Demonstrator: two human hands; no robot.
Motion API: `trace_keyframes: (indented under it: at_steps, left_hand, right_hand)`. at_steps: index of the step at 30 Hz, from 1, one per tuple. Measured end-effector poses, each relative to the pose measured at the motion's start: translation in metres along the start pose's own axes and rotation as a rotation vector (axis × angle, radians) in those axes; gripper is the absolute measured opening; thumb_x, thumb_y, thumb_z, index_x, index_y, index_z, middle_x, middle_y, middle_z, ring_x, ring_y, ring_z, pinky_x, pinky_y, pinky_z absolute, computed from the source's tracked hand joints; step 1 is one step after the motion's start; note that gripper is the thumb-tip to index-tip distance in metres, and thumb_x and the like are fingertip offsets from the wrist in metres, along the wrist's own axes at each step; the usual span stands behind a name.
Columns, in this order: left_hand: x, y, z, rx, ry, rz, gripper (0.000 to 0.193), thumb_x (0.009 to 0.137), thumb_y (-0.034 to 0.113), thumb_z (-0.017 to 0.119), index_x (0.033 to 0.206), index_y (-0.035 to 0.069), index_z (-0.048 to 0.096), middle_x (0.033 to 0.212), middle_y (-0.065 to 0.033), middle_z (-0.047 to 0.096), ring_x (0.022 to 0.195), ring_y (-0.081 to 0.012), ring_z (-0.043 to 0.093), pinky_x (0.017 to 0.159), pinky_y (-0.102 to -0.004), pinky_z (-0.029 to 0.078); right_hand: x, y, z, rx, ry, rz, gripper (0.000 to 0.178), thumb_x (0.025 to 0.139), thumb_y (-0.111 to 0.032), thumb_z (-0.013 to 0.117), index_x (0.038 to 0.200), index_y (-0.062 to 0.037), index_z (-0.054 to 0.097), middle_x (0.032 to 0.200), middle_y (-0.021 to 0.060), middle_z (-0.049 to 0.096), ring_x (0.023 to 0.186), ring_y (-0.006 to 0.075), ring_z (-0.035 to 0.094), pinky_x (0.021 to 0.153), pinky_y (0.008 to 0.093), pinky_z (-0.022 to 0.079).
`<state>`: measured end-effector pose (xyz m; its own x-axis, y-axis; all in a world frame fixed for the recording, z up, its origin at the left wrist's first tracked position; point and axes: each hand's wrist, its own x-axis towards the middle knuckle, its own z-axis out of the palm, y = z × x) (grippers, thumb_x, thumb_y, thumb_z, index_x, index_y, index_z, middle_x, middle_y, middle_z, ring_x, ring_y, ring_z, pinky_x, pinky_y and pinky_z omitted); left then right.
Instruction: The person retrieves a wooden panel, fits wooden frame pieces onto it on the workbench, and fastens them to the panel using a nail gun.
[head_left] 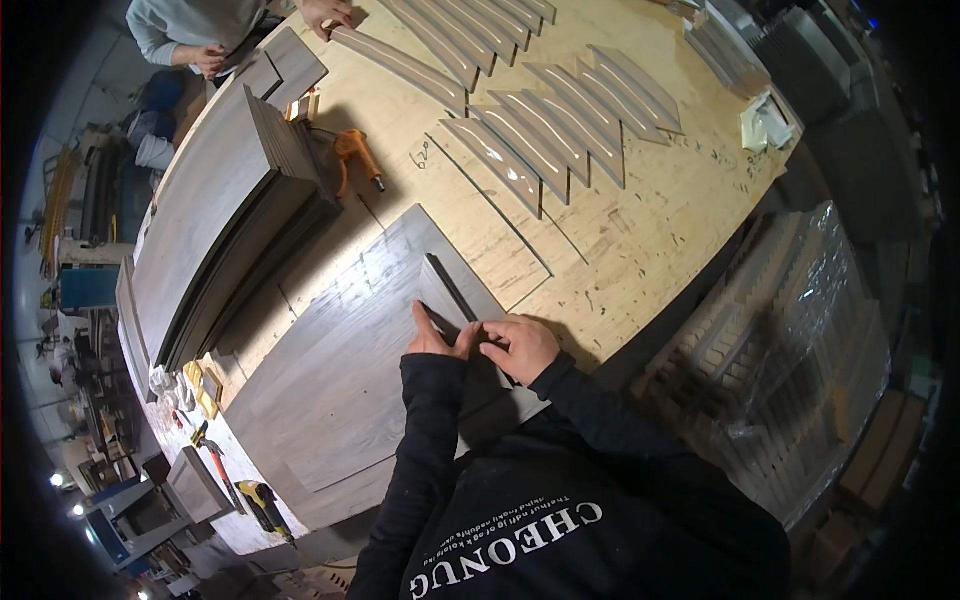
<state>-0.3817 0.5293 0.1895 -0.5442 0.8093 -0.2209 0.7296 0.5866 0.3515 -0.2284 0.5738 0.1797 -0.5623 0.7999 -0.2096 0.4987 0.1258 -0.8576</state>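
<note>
A wide grey wood-grain panel [330, 385] lies flat on the workbench in front of me. Near its right end sits a narrow grey wooden strip [450, 285] with a dark edge. My left hand [440, 338] rests against the strip's left side, index finger stretched out and thumb pointing toward my other hand. Close beside it, my right hand [522, 345] is over the strip with fingers curled and pinched together near the left thumb. Whatever lies between those fingertips is hidden or too small to name.
A tall stack of grey panels [215, 215] stands at left, beside an orange air blow gun [355, 160]. Several grey strips with pale lines [540, 140] lie across the bench [640, 260]. A hammer [218, 465] and drill [264, 507] lie front left. Another person's hand [325, 15] touches a strip.
</note>
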Motion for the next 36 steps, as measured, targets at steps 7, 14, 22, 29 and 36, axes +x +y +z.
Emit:
trace_keyframes:
  at_steps: [7,14,22,29,36]
  left_hand:
    - [-0.029,-0.025,0.010,-0.243,-0.074,0.102,0.086,0.070,0.024,0.077,0.138,0.001,0.029,0.052,-0.0087,0.057,0.043,-0.0202,0.057,0.044,-0.0304,0.044]
    - [-0.029,-0.024,0.012,-0.291,-0.079,0.080,0.087,0.070,0.023,0.077,0.139,0.001,0.028,0.054,-0.0089,0.058,0.044,-0.0177,0.056,0.045,-0.0287,0.044]
    - [-0.030,-0.028,0.014,-0.336,-0.103,0.082,0.091,0.072,0.023,0.075,0.142,0.002,0.021,0.054,-0.0075,0.058,0.044,-0.0216,0.055,0.047,-0.0313,0.045]
    - [-0.040,-0.026,0.008,-0.381,-0.096,0.083,0.088,0.074,0.023,0.075,0.142,0.003,0.022,0.056,-0.0108,0.058,0.047,-0.0203,0.058,0.047,-0.0295,0.045]
    - [-0.046,-0.044,0.014,-0.685,-0.093,0.054,0.081,0.082,0.014,0.066,0.144,0.006,0.016,0.057,-0.0054,0.058,0.048,-0.0121,0.055,0.047,-0.0263,0.043]
  right_hand:
    - [-0.007,0.008,0.010,-0.018,0.176,-0.118,0.027,0.077,-0.019,0.068,0.101,-0.0066,0.066,0.084,0.0092,0.064,0.078,0.0255,0.062,0.069,0.0322,0.049]
    - [-0.005,0.006,0.011,0.032,0.187,-0.071,0.021,0.078,-0.019,0.066,0.095,-0.0059,0.069,0.084,0.0116,0.065,0.079,0.0286,0.062,0.070,0.0342,0.049]
    - [-0.011,0.011,0.004,0.050,0.139,-0.058,0.022,0.079,-0.020,0.066,0.096,-0.0059,0.068,0.086,0.0115,0.066,0.080,0.0276,0.063,0.070,0.0341,0.050]
    - [-0.039,0.008,-0.001,0.025,0.060,0.014,0.026,0.078,-0.023,0.068,0.098,-0.0064,0.067,0.084,0.0086,0.066,0.078,0.0230,0.063,0.069,0.0314,0.050]
    - [0.027,0.032,-0.051,-0.215,0.568,-0.067,0.052,0.073,-0.025,0.072,0.118,-0.0042,0.054,0.111,0.0152,0.058,0.092,0.0292,0.058,0.080,0.0380,0.046]
